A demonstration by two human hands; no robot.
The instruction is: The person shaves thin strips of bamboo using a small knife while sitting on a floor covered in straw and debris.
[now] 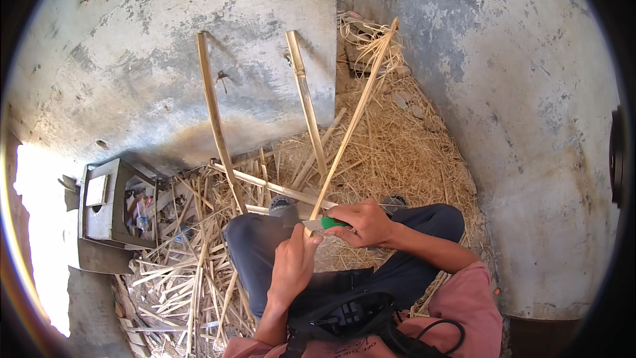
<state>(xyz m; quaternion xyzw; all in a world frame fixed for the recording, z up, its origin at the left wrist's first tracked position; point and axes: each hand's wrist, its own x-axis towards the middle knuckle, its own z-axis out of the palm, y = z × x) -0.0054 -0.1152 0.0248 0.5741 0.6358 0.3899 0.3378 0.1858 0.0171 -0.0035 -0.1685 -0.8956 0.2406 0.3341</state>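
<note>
A long, thin bamboo strip (351,126) runs from between my knees up toward the far corner, and its far end looks split into fine strands. My left hand (290,270) is closed around the strip's near end, with the thumb beside the blade. In my right hand (371,223) is a knife (333,223) with a green handle, gripped in closed fingers. Its flat metal blade points left and lies across the strip, just above my left thumb. How deep the edge sits in the bamboo is hidden.
Two bamboo slats (213,109) lean against the far wall. Thin shavings (421,152) cover the floor ahead and right. Split bamboo pieces (175,288) are heaped at left, beside a grey box-like cabinet (106,207). A tangle of pale strips (368,40) lies in the corner.
</note>
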